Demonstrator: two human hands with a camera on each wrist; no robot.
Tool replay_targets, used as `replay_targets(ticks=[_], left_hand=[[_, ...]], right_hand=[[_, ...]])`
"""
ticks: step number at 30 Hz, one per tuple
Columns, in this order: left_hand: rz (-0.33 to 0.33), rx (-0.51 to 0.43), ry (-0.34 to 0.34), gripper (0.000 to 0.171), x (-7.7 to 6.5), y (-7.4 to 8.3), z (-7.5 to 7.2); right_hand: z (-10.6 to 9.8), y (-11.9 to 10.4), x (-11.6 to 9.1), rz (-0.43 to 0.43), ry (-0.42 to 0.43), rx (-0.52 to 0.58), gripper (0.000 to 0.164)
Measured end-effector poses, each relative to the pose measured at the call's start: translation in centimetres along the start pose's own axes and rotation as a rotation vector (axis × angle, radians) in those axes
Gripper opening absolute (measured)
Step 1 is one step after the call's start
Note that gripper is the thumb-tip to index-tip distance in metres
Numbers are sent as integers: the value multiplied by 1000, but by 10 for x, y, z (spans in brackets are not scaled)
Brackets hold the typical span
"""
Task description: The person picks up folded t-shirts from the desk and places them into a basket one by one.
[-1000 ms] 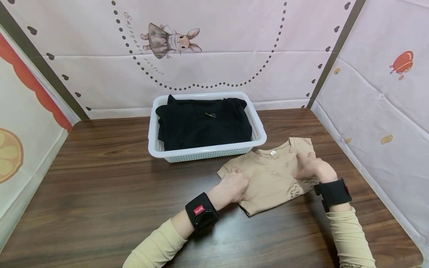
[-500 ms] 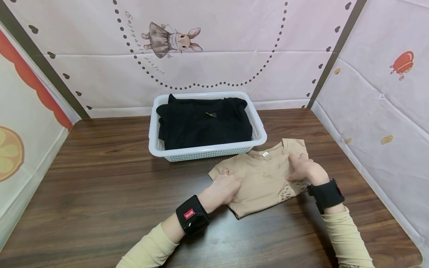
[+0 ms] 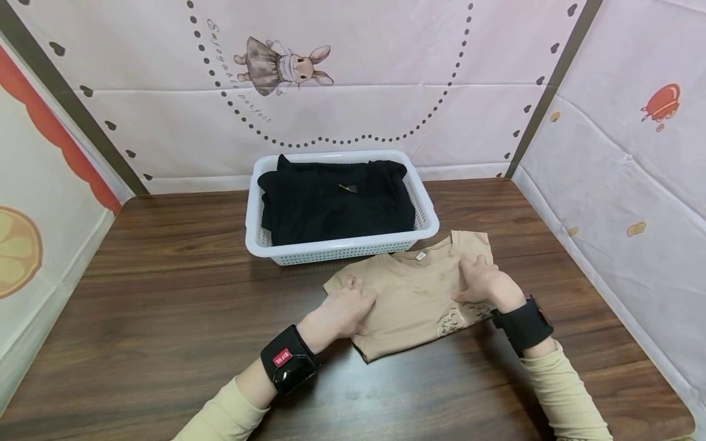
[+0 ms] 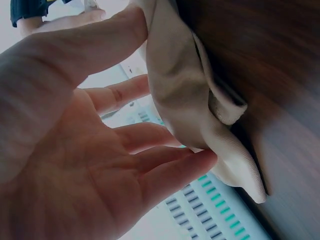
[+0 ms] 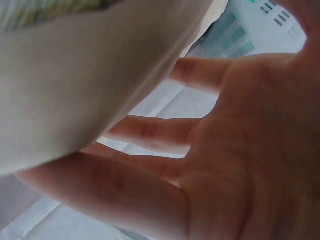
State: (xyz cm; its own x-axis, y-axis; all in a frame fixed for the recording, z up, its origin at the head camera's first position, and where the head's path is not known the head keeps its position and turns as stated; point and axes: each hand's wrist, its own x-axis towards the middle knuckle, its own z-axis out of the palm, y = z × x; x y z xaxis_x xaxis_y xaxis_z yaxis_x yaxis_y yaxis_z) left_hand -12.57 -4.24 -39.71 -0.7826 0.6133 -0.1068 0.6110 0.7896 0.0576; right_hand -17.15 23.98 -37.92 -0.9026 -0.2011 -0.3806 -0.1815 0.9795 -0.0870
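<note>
A beige T-shirt [image 3: 410,294] with a white neck label and a printed patch lies on the table, its collar close to the basket. Fingertips of my left hand [image 3: 346,307] rest on the shirt's left side; the left wrist view shows the thumb and the spread, slightly bent fingers [image 4: 145,137] touching the cloth. On the right side of the shirt my right hand [image 3: 485,285] presses with spread fingers [image 5: 155,132], their tips against the fabric in the right wrist view. Neither palm touches the cloth in the wrist views.
Behind the shirt stands a white plastic basket [image 3: 342,251] with dark folded clothing [image 3: 336,211] inside. The wooden table [image 3: 165,318] meets printed fabric walls [image 3: 375,61] at the back and sides.
The T-shirt has slid left and slightly toward me under both hands, which moved along with it. The basket and its contents stay where they were.
</note>
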Motion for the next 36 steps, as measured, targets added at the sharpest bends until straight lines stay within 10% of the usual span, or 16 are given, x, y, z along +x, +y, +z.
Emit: replay_targets(ticks=[18,36], left_hand=[[-93,-205,-53,51,-35,-38,-7],[-169,-146,3,56,-61,-61,-10]], right_hand=[[18,-38,-1,-89,180,-88,68],[22,-83,5,-175,235,-175,66]])
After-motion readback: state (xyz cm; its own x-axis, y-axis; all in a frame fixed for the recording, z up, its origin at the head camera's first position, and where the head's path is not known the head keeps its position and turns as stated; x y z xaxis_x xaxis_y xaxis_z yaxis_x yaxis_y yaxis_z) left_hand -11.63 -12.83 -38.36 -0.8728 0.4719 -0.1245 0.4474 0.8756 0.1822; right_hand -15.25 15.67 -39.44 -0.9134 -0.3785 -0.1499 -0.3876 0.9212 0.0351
